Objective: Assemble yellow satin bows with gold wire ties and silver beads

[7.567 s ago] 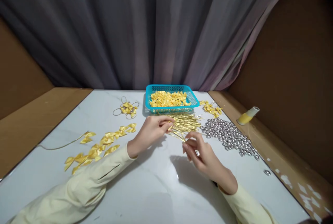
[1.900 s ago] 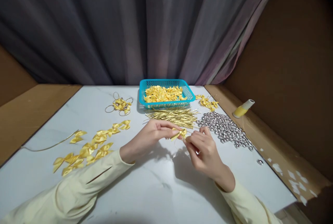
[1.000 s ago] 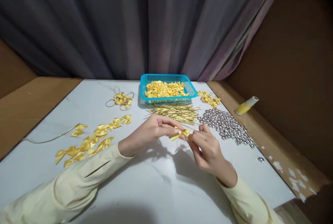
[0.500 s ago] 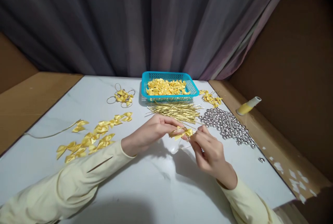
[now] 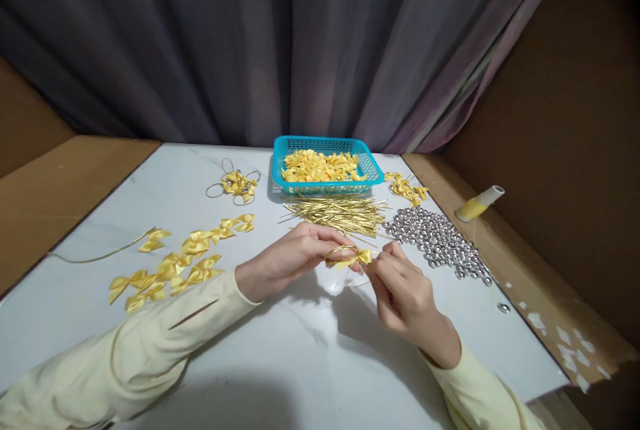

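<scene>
My left hand (image 5: 300,253) pinches a yellow satin ribbon bow (image 5: 363,257) together with a looped gold wire (image 5: 341,249), at the middle of the table. Close beside the bow's right end is my right hand (image 5: 407,293), its fingers closed. A thin pale strand runs below the bow toward these fingers; their tips hide what exactly they grip. Just behind both hands lies a pile of gold wire pieces (image 5: 345,215). Several loose yellow bows (image 5: 175,266) are spread on the table left of my left forearm.
A blue basket (image 5: 327,185) of yellow bows stands at the back. Bows with wire loops (image 5: 239,183) lie to its left, more yellow bows (image 5: 410,189) to its right. Silver beads (image 5: 435,240) are heaped at right, near a yellow thread spool (image 5: 477,205) on the cardboard (image 5: 530,283).
The hands stay almost in place. The bow has turned slightly and the gold loop shows more clearly above it; my right fingers have shifted a little.
</scene>
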A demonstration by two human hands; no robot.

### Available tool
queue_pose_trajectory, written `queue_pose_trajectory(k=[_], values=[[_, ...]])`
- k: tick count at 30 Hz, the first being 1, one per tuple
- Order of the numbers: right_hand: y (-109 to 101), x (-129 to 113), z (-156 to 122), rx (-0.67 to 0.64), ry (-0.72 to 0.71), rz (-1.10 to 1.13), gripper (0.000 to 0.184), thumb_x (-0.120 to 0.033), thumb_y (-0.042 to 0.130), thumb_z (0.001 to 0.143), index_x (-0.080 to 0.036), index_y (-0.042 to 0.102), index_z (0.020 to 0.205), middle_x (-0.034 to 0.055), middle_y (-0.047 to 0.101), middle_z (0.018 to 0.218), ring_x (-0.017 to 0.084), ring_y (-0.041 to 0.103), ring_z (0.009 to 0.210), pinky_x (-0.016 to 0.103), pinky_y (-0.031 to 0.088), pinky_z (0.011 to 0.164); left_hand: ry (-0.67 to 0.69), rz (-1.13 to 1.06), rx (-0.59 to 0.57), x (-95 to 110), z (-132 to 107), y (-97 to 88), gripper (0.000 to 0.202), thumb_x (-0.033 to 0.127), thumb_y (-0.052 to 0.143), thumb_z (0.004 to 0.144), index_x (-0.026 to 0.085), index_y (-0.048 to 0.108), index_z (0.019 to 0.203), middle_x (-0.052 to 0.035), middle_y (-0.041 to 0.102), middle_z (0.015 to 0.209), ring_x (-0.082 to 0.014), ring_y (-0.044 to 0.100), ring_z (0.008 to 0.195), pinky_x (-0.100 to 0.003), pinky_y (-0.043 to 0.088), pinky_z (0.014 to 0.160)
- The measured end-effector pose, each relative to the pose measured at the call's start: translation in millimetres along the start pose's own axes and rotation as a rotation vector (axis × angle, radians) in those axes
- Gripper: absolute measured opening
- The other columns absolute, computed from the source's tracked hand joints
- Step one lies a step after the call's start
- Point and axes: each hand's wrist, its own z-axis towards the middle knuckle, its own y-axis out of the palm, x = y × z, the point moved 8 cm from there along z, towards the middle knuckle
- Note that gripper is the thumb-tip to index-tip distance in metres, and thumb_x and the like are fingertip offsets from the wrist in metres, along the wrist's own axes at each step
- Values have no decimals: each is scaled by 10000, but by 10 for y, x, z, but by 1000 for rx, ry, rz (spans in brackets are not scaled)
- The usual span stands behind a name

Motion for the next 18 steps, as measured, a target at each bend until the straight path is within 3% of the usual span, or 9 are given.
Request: queue_pose_trajectory(k=[8,13,18], values=[[-168,-46,56,110,-20,-34,182,4,444,774,-177,440,765,-25,325,600,114,261,542,306,269,597,128,-28,-145,53,-26,43,152,133,590,765,146,711,857,-43,723,719,-132,645,702,-218,442,680],[-216,-45,138,86,42,92,122,-57,448,820,-175,457,794,-12,402,607,122,329,556,299,304,600,191,-44,-161,116,-41,47,129,166,608,777,147,714,848,-45,723,735,-130,653,715,-199,456,675],[-195,-32,151,68,78,182,149,-72,426,828,-178,460,729,-15,384,578,125,341,540,282,314,567,151,-62,-148,152,-74,83,143,105,597,766,149,719,824,-38,715,733,-122,655,694,-192,462,662]])
